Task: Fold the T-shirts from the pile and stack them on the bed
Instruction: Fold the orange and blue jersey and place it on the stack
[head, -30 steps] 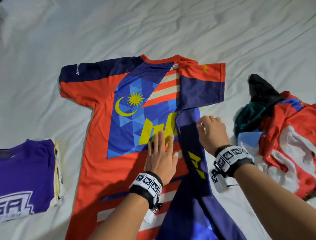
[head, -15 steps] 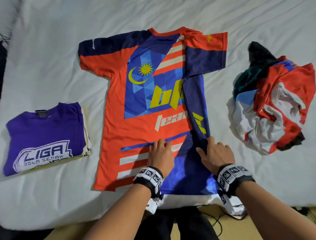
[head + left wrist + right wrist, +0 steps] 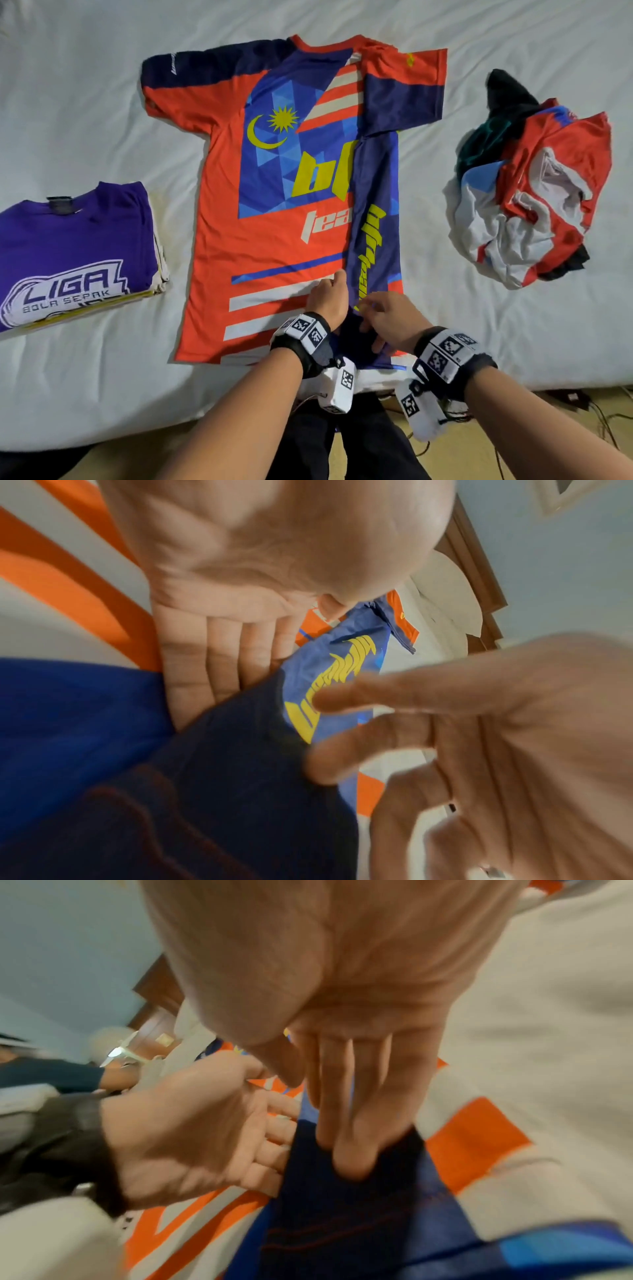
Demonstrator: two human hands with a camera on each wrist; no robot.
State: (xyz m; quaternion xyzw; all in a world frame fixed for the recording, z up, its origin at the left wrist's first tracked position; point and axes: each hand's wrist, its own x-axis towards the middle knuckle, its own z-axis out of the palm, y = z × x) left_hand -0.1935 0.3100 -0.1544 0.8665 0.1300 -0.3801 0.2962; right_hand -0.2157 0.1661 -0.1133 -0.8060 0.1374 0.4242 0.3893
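An orange and navy sports jersey (image 3: 267, 212) lies face up, spread flat on the white bed sheet (image 3: 479, 308), collar away from the person and hem at the near edge of the bed. Its right side panel (image 3: 375, 219) is already folded inward over the chest print, forming a long navy strip with yellow lettering; the sleeve on that side still lies out flat. The left sleeve and left side remain unfolded.

Step in hand, judged from this layout: dressing the first lengthwise fold at the hem. The next move likely calls for squaring the folded panel's lower edge with the hem, then bringing the opposite side and sleeve across to match before folding the jersey crosswise.

The left hand (image 3: 329, 298) rests on the jersey beside the inner edge of the folded panel, fingers extended and close together, their tips under or against the dark cloth in the left wrist view. The right hand (image 3: 388, 322) lies on the panel just beside the left hand, fingers fairly straight and slightly apart, pressing into the navy fabric near the hem; the views do not settle whether any fabric is pinched.

Left of the jersey sits the stack of folded shirts (image 3: 78, 250), purple on top. Right of the jersey lies the unfolded pile (image 3: 534, 192).
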